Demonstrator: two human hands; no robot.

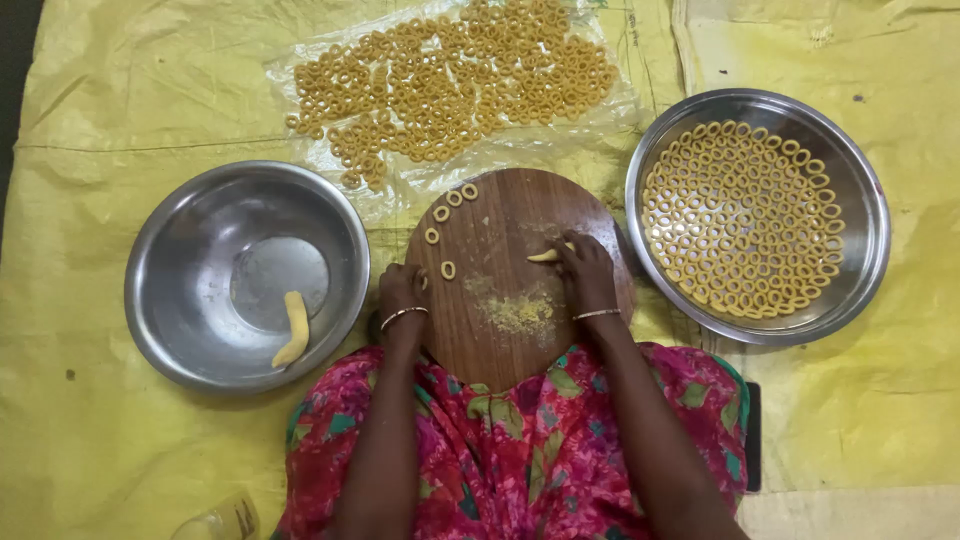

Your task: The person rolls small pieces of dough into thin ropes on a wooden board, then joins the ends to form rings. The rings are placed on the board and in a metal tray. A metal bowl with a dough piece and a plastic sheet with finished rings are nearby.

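A round wooden board point(500, 215) lies in front of me. My right hand point(587, 275) presses a short yellow dough strip point(543, 256) against the board, fingers closed over its end. My left hand point(402, 291) rests curled on the board's left edge; I cannot tell whether it holds anything. Several small dough rings point(447, 212) sit in an arc on the board's upper left. Yellow crumbs point(518, 312) are scattered near its middle.
A steel bowl point(175, 250) at the left holds one roll of dough point(294, 328). A steel plate point(868, 240) at the right is packed with dough rings. Many more rings point(450, 80) lie on clear plastic at the back. Yellow sheeting point(100, 100) covers the floor.
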